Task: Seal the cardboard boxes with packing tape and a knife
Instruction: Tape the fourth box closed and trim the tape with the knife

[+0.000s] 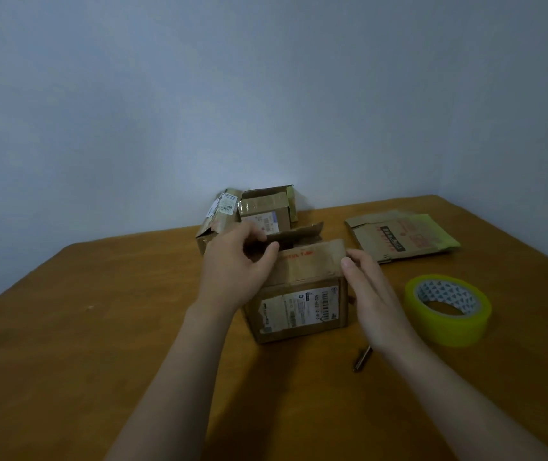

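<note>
Though apart, 2 hands (232,264) (374,294) on box (299,314)

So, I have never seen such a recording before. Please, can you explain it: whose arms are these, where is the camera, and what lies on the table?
There is no machine here: a person works with two bare hands, and one camera worn on the head looks forward and down, so the arms enter from the bottom edge. On a wooden table stands a small cardboard box with a shipping label. The left hand grips a top flap; the right hand touches the near flap's right corner with the thumb. To the right lie a yellow-green roll of tape and, near the right forearm, a small dark tool, likely the knife, both untouched. Behind are other boxes and flattened cardboard.
</note>
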